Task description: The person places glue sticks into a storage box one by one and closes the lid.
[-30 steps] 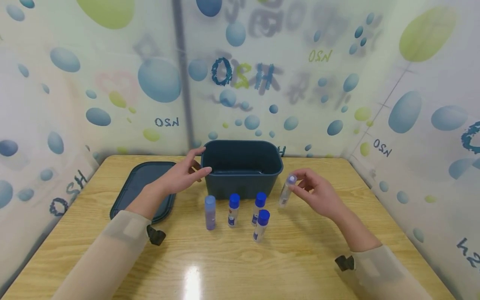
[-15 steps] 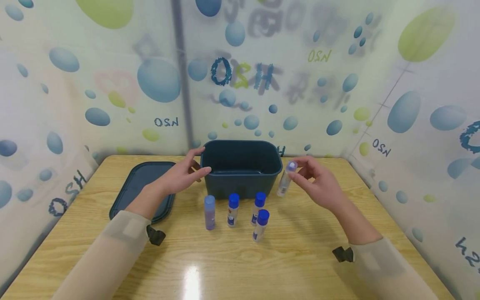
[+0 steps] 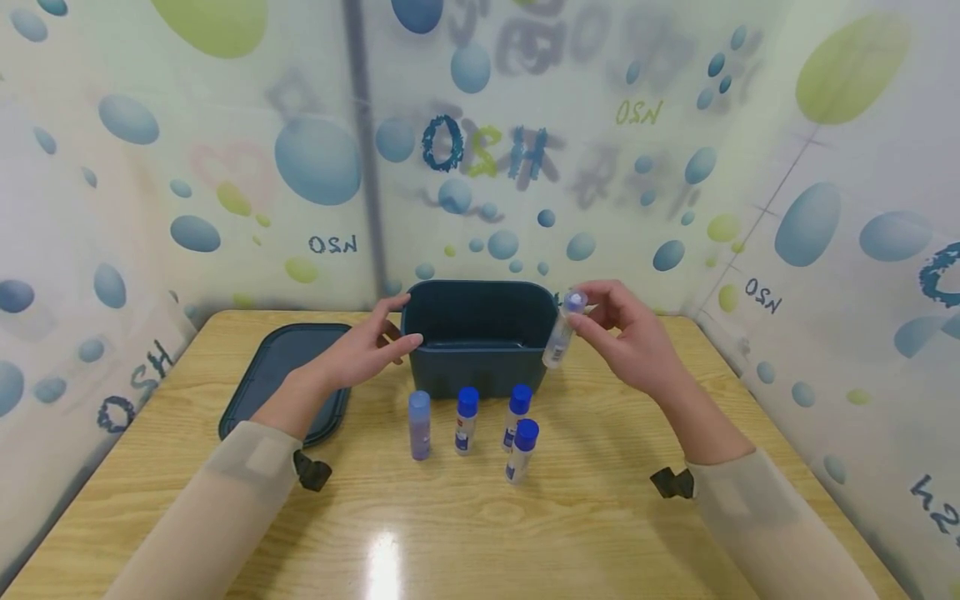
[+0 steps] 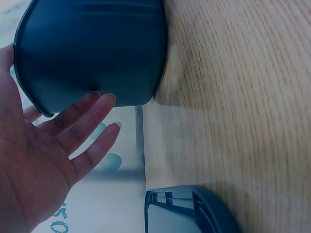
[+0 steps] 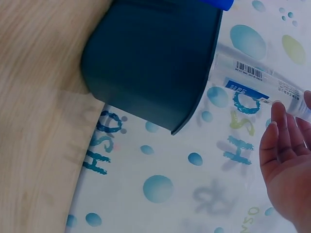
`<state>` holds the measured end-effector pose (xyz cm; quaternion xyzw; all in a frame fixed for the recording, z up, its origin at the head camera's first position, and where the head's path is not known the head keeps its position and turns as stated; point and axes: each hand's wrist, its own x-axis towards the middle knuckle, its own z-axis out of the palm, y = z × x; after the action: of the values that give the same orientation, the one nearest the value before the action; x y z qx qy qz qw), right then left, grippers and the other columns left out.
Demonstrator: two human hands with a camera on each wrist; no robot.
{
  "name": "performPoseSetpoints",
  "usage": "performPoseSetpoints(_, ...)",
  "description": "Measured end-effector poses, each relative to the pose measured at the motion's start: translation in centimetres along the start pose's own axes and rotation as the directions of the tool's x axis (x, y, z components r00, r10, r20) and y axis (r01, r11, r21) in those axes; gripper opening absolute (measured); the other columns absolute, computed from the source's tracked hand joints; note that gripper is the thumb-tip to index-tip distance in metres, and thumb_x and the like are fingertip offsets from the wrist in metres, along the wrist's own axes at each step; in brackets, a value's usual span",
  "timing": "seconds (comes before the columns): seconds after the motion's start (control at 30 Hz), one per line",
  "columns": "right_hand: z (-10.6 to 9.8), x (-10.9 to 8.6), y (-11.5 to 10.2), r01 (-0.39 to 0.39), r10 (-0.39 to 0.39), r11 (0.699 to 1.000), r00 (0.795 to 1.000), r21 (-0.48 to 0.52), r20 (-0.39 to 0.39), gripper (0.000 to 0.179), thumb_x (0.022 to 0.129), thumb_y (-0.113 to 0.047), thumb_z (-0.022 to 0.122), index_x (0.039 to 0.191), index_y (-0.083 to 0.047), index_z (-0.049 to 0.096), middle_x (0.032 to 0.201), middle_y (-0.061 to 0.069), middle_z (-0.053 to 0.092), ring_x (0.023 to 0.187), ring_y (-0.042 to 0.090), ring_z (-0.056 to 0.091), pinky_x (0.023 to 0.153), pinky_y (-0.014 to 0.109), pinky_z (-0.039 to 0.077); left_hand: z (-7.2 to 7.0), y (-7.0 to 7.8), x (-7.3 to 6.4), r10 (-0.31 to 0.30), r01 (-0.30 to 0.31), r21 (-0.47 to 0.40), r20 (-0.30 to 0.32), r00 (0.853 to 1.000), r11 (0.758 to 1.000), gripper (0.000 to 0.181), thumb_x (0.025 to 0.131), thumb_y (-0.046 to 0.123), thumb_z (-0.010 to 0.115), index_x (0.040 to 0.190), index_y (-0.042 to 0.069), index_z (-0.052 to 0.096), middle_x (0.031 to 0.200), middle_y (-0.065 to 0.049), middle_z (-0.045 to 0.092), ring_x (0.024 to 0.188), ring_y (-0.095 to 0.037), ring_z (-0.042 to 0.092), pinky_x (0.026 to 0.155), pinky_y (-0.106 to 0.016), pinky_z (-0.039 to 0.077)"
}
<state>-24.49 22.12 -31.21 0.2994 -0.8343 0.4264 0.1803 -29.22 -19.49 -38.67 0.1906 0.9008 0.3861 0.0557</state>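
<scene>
Moved since the earlier frame: the right hand (image 3: 633, 342) and the clear tube (image 3: 557, 342) have gone higher and closer to the dark bin (image 3: 480, 372); half a second ago the tube was lower, and more to the right of it.
Not moved: the left hand (image 3: 360, 350), the dark bin and the sticks on the table (image 3: 450, 533) are in the same places.
Clear tube: it is in the air at the right end of the bin, tilted, with its upper end leaning to the right. In the right wrist view its lower end is just by the rim; whether it touches, I cannot tell.
Right hand: narrow, it pinches the clear tube near the upper end, between thumb and fingers.
Left hand: wide, at the left end of the bin, with the thumb by the front of the rim; in the left wrist view the fingers are extended and spread by the bin's wall.
Row before the bin: a light-blue tube (image 3: 420, 427) on the left, then a middle stick (image 3: 467, 421) and a right stick (image 3: 517, 417), both blue-capped, all upright.
Nearest to the person: a front stick (image 3: 522, 452), also blue-capped and upright, just before the right stick.
Lid (image 3: 292, 350): dark, lying flat left of the bin, partly behind the left forearm.
</scene>
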Motion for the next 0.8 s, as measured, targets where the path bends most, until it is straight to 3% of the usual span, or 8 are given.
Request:
performPoseSetpoints(0.17, 0.2, 1.1, -0.6, 0.008, -0.008, 1.000, 1.000, -0.002, -0.006, 0.036, 0.105, -0.005, 0.073, 0.140, -0.007, 0.064, 0.109, 0.004, 0.073, 0.075, 0.013, 0.065, 0.064, 0.023, 0.050, 0.0, 0.0, 0.0, 0.001, -0.001, 0.001, -0.002, 1.000, 1.000, 0.086, 0.110, 0.062, 0.057, 0.176, 0.032, 0.012, 0.127, -0.014, 0.071, 0.110, -0.033, 0.076, 0.098, -0.052, 0.057)
performPoseSetpoints(0.43, 0.9, 2.9, -1.7, -0.005, 0.005, 1.000, 1.000, 0.023, -0.008, 0.036, 0.106, -0.008, 0.073, 0.141, -0.008, 0.066, 0.110, 0.008, 0.074, 0.073, 0.014, 0.063, 0.065, 0.026, 0.047, 0.0, 0.0, 0.1, 0.012, -0.012, -0.001, -0.003, 1.000, 1.000, 0.086, 0.111, 0.061, 0.057, 0.176, 0.030, 0.012, 0.124, -0.014, 0.071, 0.109, -0.035, 0.076, 0.095, -0.049, 0.057)
performPoseSetpoints(0.67, 1.9, 4.7, -1.7, -0.068, 0.067, 0.997, 0.998, 0.032, 0.017, 0.036, 0.109, -0.016, 0.070, 0.144, -0.009, 0.064, 0.121, 0.011, 0.072, 0.085, 0.035, 0.069, 0.073, 0.026, 0.051, 0.0, -0.1, 0.1, 0.016, -0.016, 0.000, -0.007, 1.000, 1.000, 0.085, 0.111, 0.060, 0.057, 0.176, 0.028, 0.012, 0.123, -0.015, 0.071, 0.109, -0.035, 0.076, 0.097, -0.051, 0.058)
performPoseSetpoints(0.8, 2.7, 5.7, -1.2, -0.088, 0.086, 0.995, 0.996, 0.040, 0.028, 0.037, 0.110, -0.019, 0.070, 0.145, -0.010, 0.063, 0.124, 0.011, 0.071, 0.092, 0.041, 0.071, 0.078, 0.025, 0.054, 0.0, -0.1, 0.1, 0.022, -0.022, -0.005, -0.005, 1.000, 1.000, 0.086, 0.111, 0.060, 0.057, 0.176, 0.028, 0.012, 0.123, -0.015, 0.071, 0.109, -0.034, 0.076, 0.098, -0.051, 0.058)
